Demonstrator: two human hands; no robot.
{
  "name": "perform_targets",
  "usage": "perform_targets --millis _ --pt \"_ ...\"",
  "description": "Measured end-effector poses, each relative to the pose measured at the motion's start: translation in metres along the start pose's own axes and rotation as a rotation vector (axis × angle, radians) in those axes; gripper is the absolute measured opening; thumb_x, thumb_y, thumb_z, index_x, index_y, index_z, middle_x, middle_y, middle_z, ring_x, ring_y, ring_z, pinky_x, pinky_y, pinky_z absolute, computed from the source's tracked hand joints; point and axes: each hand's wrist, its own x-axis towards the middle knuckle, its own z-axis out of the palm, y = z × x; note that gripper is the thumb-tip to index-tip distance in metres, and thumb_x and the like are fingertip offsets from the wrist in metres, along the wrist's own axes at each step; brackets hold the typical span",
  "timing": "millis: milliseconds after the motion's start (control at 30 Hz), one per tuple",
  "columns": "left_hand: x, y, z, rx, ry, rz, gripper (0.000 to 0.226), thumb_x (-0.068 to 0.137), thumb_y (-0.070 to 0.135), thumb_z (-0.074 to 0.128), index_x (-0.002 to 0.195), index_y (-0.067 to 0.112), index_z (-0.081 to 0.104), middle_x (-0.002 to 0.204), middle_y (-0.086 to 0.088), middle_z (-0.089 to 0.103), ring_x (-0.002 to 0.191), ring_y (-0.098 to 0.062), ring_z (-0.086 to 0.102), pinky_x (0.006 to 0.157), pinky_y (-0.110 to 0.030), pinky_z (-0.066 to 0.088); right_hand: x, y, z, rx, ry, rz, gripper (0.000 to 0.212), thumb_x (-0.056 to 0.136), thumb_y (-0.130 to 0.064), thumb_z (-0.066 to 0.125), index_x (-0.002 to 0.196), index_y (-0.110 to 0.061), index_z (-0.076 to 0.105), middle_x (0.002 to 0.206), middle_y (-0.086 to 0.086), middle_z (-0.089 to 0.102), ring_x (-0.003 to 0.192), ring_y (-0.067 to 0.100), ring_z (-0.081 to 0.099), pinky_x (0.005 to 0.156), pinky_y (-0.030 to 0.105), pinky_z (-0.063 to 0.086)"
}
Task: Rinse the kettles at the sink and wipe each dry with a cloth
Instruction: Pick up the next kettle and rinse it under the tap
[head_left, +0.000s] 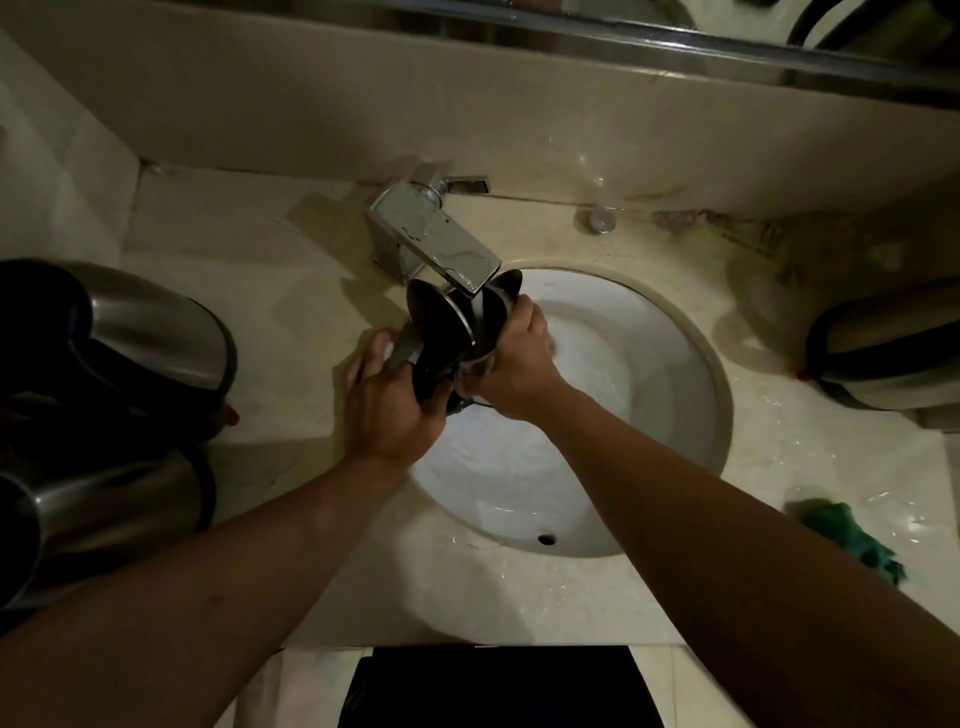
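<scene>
Head view shows your two forearms reaching out over the white sink (597, 499). Your left hand (387, 402) grips the black handle of a kettle (462, 332); your right hand (519, 364) clasps its steel body. You hold it tilted, lid open, under the running tap (436, 234). On the desk (291, 270), two kettles (150, 332) lie left, another kettle (888, 348) right, a green cloth (852, 535) nearer.

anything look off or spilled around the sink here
Mostly normal. Water has splashed onto the counter right of the basin, near the crumpled green cloth. The tap has a patchy, peeling-looking finish. The kettle under it is held in both hands, lid open.
</scene>
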Motion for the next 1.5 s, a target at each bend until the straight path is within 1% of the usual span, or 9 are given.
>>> perform_targets --millis 167,400,533,667,900,1067,1167,1300,1500 --pt "0.0008 -0.0029 0.0039 0.026 0.006 0.017 0.041 0.079 0.043 0.069 0.096 0.006 0.073 0.134 -0.024 0.059 0.141 -0.031 0.04 0.112 -0.045 0.031 -0.001 0.003 -0.001 0.003 0.001 -0.023 0.13 0.06 -0.034 0.099 0.158 -0.016 0.016 0.161 0.01 0.025 0.151 0.036 0.026 0.122 0.055 0.036" --pt "0.0018 -0.0065 0.0065 0.036 -0.002 0.024 0.04 0.08 0.044 0.071 0.095 0.007 0.073 0.136 -0.023 0.058 0.144 -0.028 0.035 0.113 -0.044 0.029 0.0016 0.0025 0.0018 0.005 0.011 -0.024 0.128 0.055 -0.035 0.1 0.154 -0.02 0.02 0.157 0.008 0.028 0.148 0.035 0.03 0.119 0.056 0.04" --pt "0.0022 -0.0062 0.0064 0.037 0.004 0.03 0.039 0.08 0.043 0.069 0.096 0.008 0.073 0.132 -0.021 0.061 0.144 -0.028 0.036 0.113 -0.046 0.031 0.002 0.0033 0.0006 0.003 0.004 -0.023 0.13 0.057 -0.033 0.1 0.156 -0.019 0.018 0.159 0.009 0.026 0.15 0.036 0.027 0.121 0.056 0.037" --pt "0.0022 -0.007 0.0067 0.055 0.005 0.033 0.037 0.08 0.041 0.073 0.097 0.008 0.073 0.128 -0.019 0.064 0.144 -0.027 0.037 0.113 -0.044 0.03 0.0023 0.0032 0.0007 0.0 0.005 -0.023 0.129 0.057 -0.034 0.1 0.156 -0.019 0.018 0.161 0.01 0.026 0.15 0.037 0.027 0.121 0.057 0.037" --pt "0.0017 -0.006 0.0058 0.049 -0.001 0.019 0.042 0.08 0.039 0.07 0.104 0.005 0.072 0.132 -0.022 0.062 0.144 -0.029 0.037 0.114 -0.041 0.025 0.0016 -0.0006 0.002 -0.009 0.016 -0.043 0.126 0.059 -0.034 0.099 0.156 -0.019 0.019 0.159 0.008 0.028 0.149 0.034 0.028 0.121 0.053 0.036" --pt "0.0021 -0.007 0.0076 0.06 -0.006 0.012 0.043 0.082 0.043 0.066 0.099 0.004 0.073 0.129 -0.021 0.064 0.145 -0.026 0.036 0.114 -0.04 0.024 0.0026 -0.0001 0.0027 0.009 0.011 -0.042 0.128 0.056 -0.032 0.099 0.155 -0.02 0.02 0.156 0.008 0.03 0.147 0.035 0.031 0.117 0.055 0.043" --pt "0.0027 -0.0074 0.0085 0.072 -0.005 0.01 0.043 0.082 0.044 0.066 0.097 0.004 0.073 0.129 -0.021 0.064 0.144 -0.025 0.035 0.113 -0.039 0.024 0.0034 0.0017 0.0026 0.023 0.006 -0.042 0.13 0.056 -0.031 0.099 0.157 -0.02 0.018 0.158 0.008 0.027 0.149 0.035 0.028 0.119 0.055 0.041" --pt "0.0029 -0.0069 0.0093 0.073 0.011 0.017 0.041 0.081 0.043 0.069 0.094 0.004 0.074 0.129 -0.022 0.064 0.144 -0.027 0.038 0.113 -0.041 0.027 0.0026 0.0037 0.0048 0.057 0.004 -0.032 0.131 0.058 -0.03 0.099 0.158 -0.021 0.015 0.161 0.008 0.024 0.152 0.035 0.024 0.121 0.055 0.039" --pt "0.0003 -0.0032 0.0062 0.054 0.034 -0.002 0.033 0.079 0.037 0.077 0.088 0.005 0.073 0.126 -0.023 0.065 0.142 -0.029 0.041 0.113 -0.044 0.03 0.0009 0.0057 0.0067 0.061 0.033 -0.035 0.13 0.056 -0.032 0.1 0.156 -0.02 0.019 0.159 0.009 0.026 0.15 0.035 0.027 0.12 0.056 0.039"
